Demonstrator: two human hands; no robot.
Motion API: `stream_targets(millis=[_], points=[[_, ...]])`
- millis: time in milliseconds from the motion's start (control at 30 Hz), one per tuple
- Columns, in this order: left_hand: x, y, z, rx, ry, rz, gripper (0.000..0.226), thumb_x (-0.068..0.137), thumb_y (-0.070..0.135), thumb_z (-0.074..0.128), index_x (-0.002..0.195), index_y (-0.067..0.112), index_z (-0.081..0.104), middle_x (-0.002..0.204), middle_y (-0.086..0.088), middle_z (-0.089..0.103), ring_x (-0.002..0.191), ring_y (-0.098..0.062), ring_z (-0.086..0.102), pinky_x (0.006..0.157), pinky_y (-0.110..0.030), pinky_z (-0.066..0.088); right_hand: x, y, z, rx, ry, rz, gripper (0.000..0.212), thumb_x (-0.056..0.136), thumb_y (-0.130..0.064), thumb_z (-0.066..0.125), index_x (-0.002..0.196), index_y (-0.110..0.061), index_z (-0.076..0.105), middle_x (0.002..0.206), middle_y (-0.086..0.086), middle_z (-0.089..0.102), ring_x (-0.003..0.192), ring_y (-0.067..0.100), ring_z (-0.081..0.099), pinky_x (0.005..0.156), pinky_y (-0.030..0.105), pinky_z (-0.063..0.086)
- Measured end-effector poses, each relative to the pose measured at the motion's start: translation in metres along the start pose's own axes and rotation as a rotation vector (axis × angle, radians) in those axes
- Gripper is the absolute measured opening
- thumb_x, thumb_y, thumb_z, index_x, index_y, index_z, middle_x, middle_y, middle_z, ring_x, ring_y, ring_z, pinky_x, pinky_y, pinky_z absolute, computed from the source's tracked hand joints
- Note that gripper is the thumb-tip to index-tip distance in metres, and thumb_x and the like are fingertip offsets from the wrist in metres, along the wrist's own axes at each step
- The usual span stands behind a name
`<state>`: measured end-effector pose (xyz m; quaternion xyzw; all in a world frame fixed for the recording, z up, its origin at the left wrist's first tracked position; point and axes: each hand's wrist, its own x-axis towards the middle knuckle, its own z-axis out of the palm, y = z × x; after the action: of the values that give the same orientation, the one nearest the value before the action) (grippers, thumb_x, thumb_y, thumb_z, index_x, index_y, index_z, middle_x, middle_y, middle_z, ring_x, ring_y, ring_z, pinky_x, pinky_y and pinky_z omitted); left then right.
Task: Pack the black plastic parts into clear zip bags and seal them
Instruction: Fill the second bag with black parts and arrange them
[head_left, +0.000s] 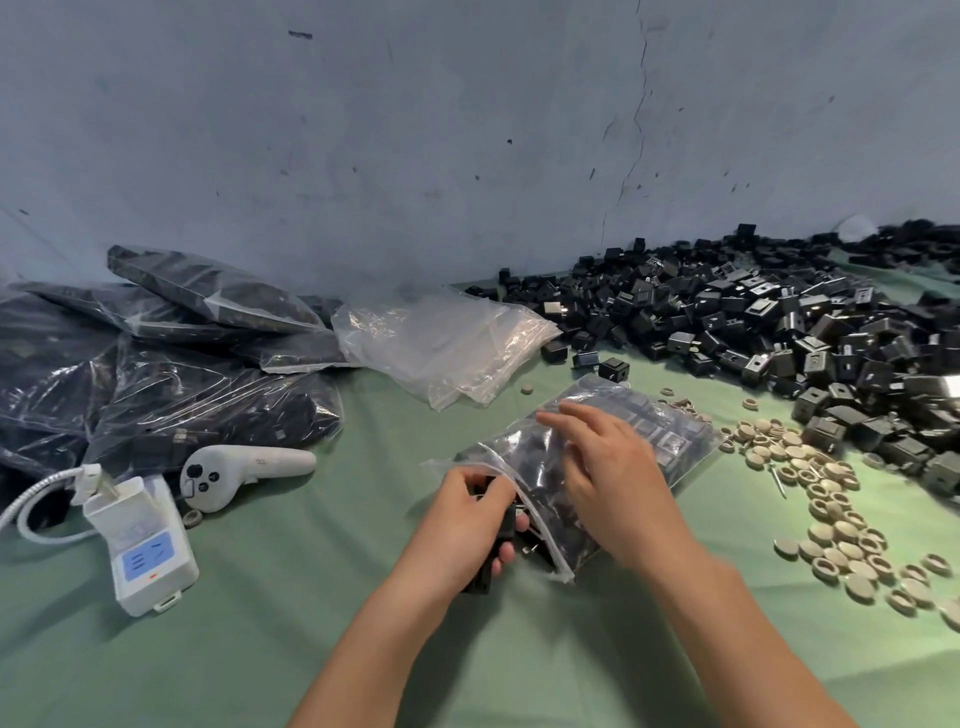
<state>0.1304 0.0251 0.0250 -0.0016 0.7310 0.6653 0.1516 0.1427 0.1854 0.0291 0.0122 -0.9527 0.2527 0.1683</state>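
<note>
Black plastic parts (779, 322) are heaped on the right of the green tabletop (311, 649) — and in the centre lies a clear zip bag (680, 441), part-filled. Left hand (462, 525) grips black pieces (480, 579) at its mouth — right hand (608, 478) rests on top, fingers relaxed.

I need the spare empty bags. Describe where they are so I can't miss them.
On the green table, look along the wall between the filled bags at left and the loose parts at right. The empty bags lie there, the only ones with nothing black inside.
</note>
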Motion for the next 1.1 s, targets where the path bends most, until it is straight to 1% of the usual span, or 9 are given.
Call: stream_targets(millis=[167, 300, 400, 467, 667, 800, 900, 967, 1100], points=[[0.009, -0.014, -0.009, 0.126, 0.017, 0.2, 0.017, 0.098, 0.029, 0.056, 0.101, 0.041, 0.068, 0.067, 0.002, 0.066, 0.045, -0.016, 0.047, 0.039, -0.02, 0.034, 0.018, 0.014, 0.004, -0.136, -0.073, -0.006, 0.037, 0.102, -0.037, 0.036, 0.134, -0.046, 0.054, 0.139, -0.014, 0.052, 0.131, 0.016, 0.043, 0.115, 0.038, 0.028], [0.016, -0.024, -0.013, 0.192, 0.162, 0.207, 0.009, 0.094, 0.036, 0.06, 0.098, 0.028, 0.057, 0.072, 0.001, 0.072, 0.042, -0.011, 0.05, 0.039, -0.018, 0.035, 0.025, 0.019, 0.007, -0.212, -0.09, -0.014, 0.043, 0.1, -0.043, 0.031, 0.14, -0.045, 0.047, 0.139, -0.014, 0.053, 0.129, 0.018, 0.045, 0.113, 0.039, 0.029], [0.016, -0.028, -0.014, 0.259, 0.176, 0.284, 0.011, 0.093, 0.032, 0.061, 0.084, 0.026, 0.061, 0.07, 0.007, 0.07, 0.05, -0.008, 0.054, 0.051, -0.025, 0.041, 0.025, 0.024, 0.005, -0.223, -0.158, -0.012, 0.051, 0.098, -0.046, 0.029, 0.148, -0.038, 0.038, 0.141, -0.013, 0.052, 0.131, 0.018, 0.042, 0.115, 0.039, 0.029], [0.014, -0.03, -0.012, 0.32, 0.129, 0.36, 0.017, 0.095, 0.032, 0.058, 0.079, 0.027, 0.063, 0.067, 0.01, 0.065, 0.056, -0.007, 0.053, 0.057, -0.029, 0.043, 0.025, 0.025, 0.005, -0.249, -0.101, -0.016, 0.046, 0.098, -0.046, 0.036, 0.142, -0.037, 0.047, 0.134, -0.012, 0.058, 0.126, 0.019, 0.047, 0.113, 0.038, 0.032], [0.016, -0.033, -0.01, 0.357, 0.133, 0.427, 0.021, 0.097, 0.029, 0.053, 0.104, 0.044, 0.066, 0.062, 0.013, 0.059, 0.056, -0.007, 0.05, 0.06, -0.026, 0.046, 0.019, 0.013, 0.021, -0.292, 0.231, -0.026, 0.013, 0.092, -0.02, 0.068, 0.105, -0.017, 0.067, 0.11, 0.007, 0.062, 0.098, 0.031, 0.06, 0.093, 0.046, 0.047], [0.016, -0.034, -0.011, 0.32, 0.118, 0.369, 0.022, 0.096, 0.031, 0.054, 0.11, 0.043, 0.068, 0.063, 0.018, 0.061, 0.057, -0.005, 0.053, 0.066, -0.038, 0.055, 0.014, 0.016, 0.02, -0.224, 0.108, -0.124, 0.02, 0.093, -0.012, 0.061, 0.11, -0.018, 0.07, 0.118, 0.003, 0.061, 0.107, 0.027, 0.057, 0.096, 0.041, 0.044], [0.017, -0.033, -0.011, 0.294, 0.117, 0.356, 0.02, 0.096, 0.032, 0.054, 0.107, 0.039, 0.069, 0.064, 0.021, 0.062, 0.058, -0.002, 0.054, 0.065, -0.034, 0.052, 0.007, 0.017, 0.017, -0.254, 0.121, -0.15, 0.019, 0.094, -0.021, 0.056, 0.107, -0.023, 0.07, 0.115, -0.003, 0.063, 0.105, 0.024, 0.06, 0.095, 0.039, 0.044], [0.017, -0.033, -0.011, 0.288, 0.103, 0.352, 0.018, 0.097, 0.03, 0.053, 0.102, 0.035, 0.069, 0.065, 0.014, 0.062, 0.06, -0.006, 0.054, 0.065, -0.038, 0.051, 0.006, 0.017, 0.015, -0.296, 0.098, -0.075, 0.025, 0.099, -0.029, 0.048, 0.118, -0.028, 0.064, 0.118, -0.005, 0.062, 0.108, 0.023, 0.06, 0.097, 0.039, 0.042], [0.017, -0.031, -0.009, 0.28, 0.095, 0.333, 0.021, 0.098, 0.026, 0.052, 0.106, 0.034, 0.069, 0.07, 0.009, 0.066, 0.066, -0.008, 0.061, 0.065, -0.031, 0.048, 0.008, 0.021, 0.017, -0.364, -0.02, 0.013, 0.036, 0.105, -0.04, 0.035, 0.138, -0.036, 0.048, 0.158, 0.002, 0.036, 0.143, 0.024, 0.036, 0.119, 0.043, 0.025]])
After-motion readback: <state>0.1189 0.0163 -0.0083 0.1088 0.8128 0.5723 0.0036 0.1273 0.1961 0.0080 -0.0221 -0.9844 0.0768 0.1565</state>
